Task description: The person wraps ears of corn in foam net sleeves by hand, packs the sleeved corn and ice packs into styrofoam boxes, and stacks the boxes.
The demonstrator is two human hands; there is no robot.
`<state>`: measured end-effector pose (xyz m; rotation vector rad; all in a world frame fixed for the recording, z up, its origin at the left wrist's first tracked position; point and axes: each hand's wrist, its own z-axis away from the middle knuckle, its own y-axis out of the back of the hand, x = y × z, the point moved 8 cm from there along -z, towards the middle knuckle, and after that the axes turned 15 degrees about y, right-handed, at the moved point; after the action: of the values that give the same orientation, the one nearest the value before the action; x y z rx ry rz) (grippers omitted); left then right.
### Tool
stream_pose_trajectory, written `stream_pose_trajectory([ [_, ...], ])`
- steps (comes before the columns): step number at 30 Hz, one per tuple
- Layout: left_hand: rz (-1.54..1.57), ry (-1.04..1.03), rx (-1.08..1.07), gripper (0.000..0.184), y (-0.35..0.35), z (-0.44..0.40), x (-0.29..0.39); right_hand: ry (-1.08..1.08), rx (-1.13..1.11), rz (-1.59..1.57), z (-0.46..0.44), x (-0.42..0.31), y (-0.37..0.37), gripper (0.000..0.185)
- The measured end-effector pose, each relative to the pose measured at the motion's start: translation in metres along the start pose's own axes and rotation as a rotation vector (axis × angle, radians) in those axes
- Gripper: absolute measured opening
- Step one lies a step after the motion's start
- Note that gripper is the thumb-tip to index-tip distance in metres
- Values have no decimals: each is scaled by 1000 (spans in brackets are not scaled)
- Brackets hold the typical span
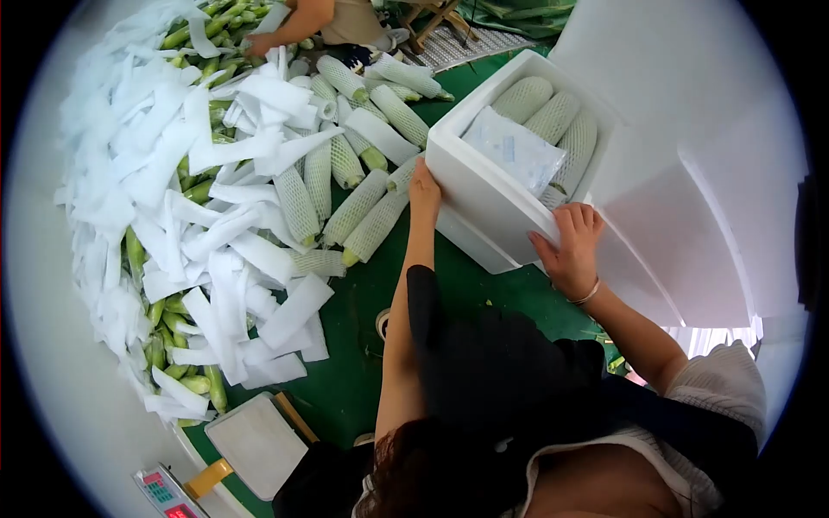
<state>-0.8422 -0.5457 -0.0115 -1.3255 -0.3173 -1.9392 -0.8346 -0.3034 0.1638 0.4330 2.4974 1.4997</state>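
A white foam box (484, 186) stands in front of me with its top uncovered. Inside lie several long green vegetables (553, 118) in white foam-net sleeves, and a clear-and-white plastic packet (515, 148) rests against them. My left hand (424, 188) is against the box's left corner, its fingers partly hidden. At the near right corner, my right hand (570, 246) grips the rim, fingers over the edge and thumb on the outer wall. More net-sleeved vegetables (352, 207) lie on the floor just left of the box.
Left of me spreads a big heap of white foam strips (233, 250) over green vegetables (168, 332). A digital scale (257, 442) sits at lower left. Another person's hand (259, 45) reaches into the heap at the top. Large white foam boxes (665, 190) stand at right.
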Motion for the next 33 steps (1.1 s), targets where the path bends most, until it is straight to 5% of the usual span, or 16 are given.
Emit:
stream_pose_trajectory([
  [3,-226,-185,140,58,8,-27,-10,-18,76,27,-1,-2,6,41],
  [6,-527,-324,60,46,25,-19,-2,-83,24,-79,1,-7,15,53],
  [9,-1192,-791,252,39,60,34,36,61,166,-357,-10,-43,50,60],
  [11,-753,-182,138,36,144,108,92,135,58,-600,-23,-69,44,49],
  [12,-822,-508,228,40,179,127,114,200,53,-661,-30,-79,35,48],
  [13,-1165,-153,449,41,224,165,139,265,65,-750,-45,-97,26,45],
  [16,-1032,-176,982,38,323,356,217,439,120,-1062,-120,-132,-27,38],
  [17,-850,-329,1182,37,330,455,222,556,146,-1060,-144,-162,-19,38],
  [19,-497,-562,1471,32,275,656,181,653,227,-1081,-177,-212,12,35],
  [20,-534,-664,1811,24,269,733,136,1120,318,-764,-239,-237,-39,35],
  [23,-370,-215,2568,16,114,917,-45,1375,408,-808,-218,-341,22,36],
  [28,33,945,3408,15,-236,997,-221,1500,-147,-1461,-125,-490,99,38],
  [30,525,1361,3289,21,-322,1014,-320,1669,-370,-1673,-71,-546,132,40],
  [32,1251,1230,2804,31,-365,1037,-446,1788,-371,-1650,-20,-594,152,38],
  [33,1237,1218,2821,31,-358,1041,-446,1813,-399,-1635,-1,-617,156,38],
])
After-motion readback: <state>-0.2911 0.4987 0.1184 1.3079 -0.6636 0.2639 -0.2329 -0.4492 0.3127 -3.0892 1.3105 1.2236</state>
